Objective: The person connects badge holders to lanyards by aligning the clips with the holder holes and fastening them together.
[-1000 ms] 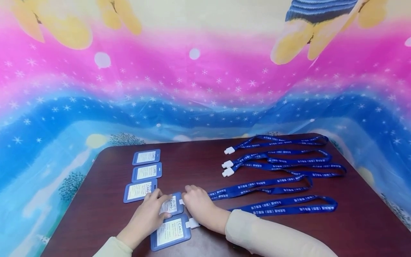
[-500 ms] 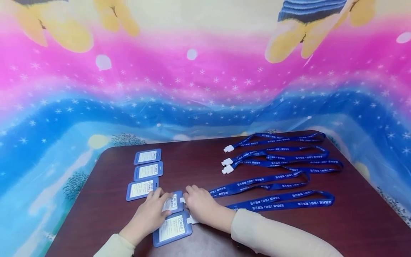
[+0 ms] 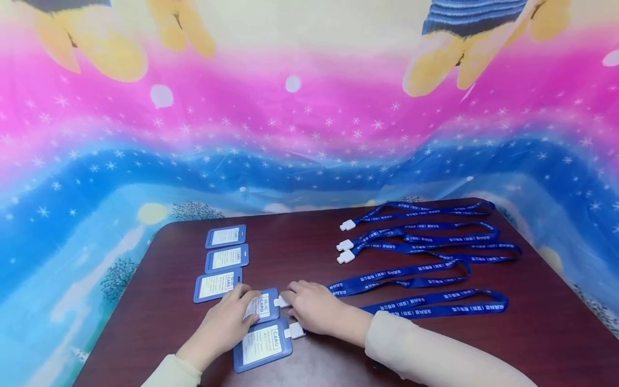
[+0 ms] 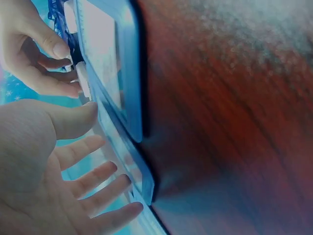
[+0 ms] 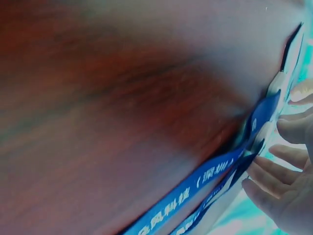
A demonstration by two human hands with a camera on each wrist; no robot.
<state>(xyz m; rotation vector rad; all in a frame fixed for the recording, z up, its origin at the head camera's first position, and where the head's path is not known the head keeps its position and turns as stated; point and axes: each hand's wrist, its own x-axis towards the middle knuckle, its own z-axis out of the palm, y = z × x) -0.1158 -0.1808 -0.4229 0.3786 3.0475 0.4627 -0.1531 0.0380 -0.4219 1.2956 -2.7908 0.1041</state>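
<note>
The badge holder lies flat on the surface, partly under the left hand, its short end meeting a white clip. It should prove light and stiff, with a smooth plastic face that could slide easily if only pushed from above. The sensible hold is along its rim, thumb on one long edge and fingers across the other, leaving the slotted end bare. The clip looks hard and small, best taken by its sides; the blue strap beyond it should be limp and give no steering.

The left hand rests on the holder with its fingers loosely extended, steadying rather than clenching. The right hand is at the clip's far end, fingers bent near it; whether they pinch it or have let go, I can't quite tell.

Compared with half a second ago, the right hand sits farther right, so more of this clip shows, as does the clip on the front badge holder. The left hand keeps its place.
</note>
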